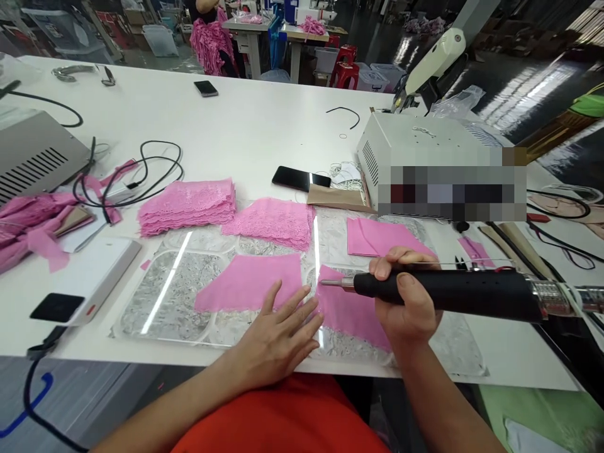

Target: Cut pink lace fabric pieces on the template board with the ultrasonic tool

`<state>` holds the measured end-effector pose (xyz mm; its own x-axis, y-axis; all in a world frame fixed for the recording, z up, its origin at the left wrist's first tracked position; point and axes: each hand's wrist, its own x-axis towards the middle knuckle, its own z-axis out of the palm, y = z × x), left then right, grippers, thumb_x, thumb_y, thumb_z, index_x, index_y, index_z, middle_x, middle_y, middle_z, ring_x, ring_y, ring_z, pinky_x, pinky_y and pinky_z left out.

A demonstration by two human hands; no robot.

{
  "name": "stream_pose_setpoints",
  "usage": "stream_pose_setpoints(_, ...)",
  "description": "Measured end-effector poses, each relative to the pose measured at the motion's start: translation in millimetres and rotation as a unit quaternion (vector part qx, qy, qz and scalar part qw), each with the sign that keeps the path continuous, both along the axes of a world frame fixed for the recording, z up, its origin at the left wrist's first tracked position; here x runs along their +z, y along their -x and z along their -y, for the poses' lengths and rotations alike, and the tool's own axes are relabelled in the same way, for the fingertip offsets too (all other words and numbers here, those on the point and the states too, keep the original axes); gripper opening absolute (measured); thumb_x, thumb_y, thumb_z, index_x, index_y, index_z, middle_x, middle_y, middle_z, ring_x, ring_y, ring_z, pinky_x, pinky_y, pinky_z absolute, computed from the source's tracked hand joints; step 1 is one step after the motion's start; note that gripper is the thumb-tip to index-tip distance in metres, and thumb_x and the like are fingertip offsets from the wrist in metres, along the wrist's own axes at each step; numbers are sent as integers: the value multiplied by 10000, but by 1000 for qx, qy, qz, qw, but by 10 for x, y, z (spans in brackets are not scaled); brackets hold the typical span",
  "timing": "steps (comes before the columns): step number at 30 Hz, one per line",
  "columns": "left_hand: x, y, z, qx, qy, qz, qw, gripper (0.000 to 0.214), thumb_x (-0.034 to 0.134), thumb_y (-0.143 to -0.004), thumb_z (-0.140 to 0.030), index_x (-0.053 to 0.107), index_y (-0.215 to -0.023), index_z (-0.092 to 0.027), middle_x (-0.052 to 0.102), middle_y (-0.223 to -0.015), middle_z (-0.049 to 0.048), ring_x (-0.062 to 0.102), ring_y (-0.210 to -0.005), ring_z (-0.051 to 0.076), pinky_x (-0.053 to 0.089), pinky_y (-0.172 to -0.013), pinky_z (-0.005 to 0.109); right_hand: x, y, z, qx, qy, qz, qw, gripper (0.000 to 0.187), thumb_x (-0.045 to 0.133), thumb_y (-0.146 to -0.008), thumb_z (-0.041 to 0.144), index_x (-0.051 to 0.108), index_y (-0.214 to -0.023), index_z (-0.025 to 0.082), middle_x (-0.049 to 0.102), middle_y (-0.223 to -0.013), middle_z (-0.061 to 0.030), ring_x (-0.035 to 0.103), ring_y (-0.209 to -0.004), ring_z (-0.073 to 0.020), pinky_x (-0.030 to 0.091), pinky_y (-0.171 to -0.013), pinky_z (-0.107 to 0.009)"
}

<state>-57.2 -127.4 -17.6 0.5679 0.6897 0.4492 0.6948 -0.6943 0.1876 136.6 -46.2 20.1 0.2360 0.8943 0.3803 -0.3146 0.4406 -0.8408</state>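
Note:
My right hand (pixel 410 302) is wrapped round a thick black hand tool (pixel 453 292) with a slim metal tip, pointing left. The tip lies over the upper part of a pink fabric piece (pixel 349 314). My left hand (pixel 285 330) has its fingers spread, palm down, at the lower edge of another pink fabric piece (pixel 250 283) and beside the one under the tip. Both pieces lie on a glossy grey marbled board (pixel 170 296). Behind them are a stack of pink lace-edged fabric (pixel 189 204), a second pile (pixel 271 220) and a plain pink pile (pixel 387 237).
A grey box-shaped unit (pixel 425 138) stands at the back right, with a black phone (pixel 299 178) near it. To the left are a white device (pixel 111 270), looped black cables (pixel 146 157) and another grey unit (pixel 38 151). A person in pink clothing is in the background.

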Motion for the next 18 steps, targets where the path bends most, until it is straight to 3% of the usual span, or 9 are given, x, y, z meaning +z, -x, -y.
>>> stream_pose_setpoints(18, -1, -3, -4, -4, -2, 8, 1000, 278, 540, -951, -272, 596, -1200, -163, 656, -1252, 79, 436, -1359, 259, 77, -1210, 543, 3, 13, 3, 15, -20, 19, 1000, 91, 620, -715, 218, 572, -792, 215, 548, -796, 19, 529, -574, -90, 479, -592, -306)
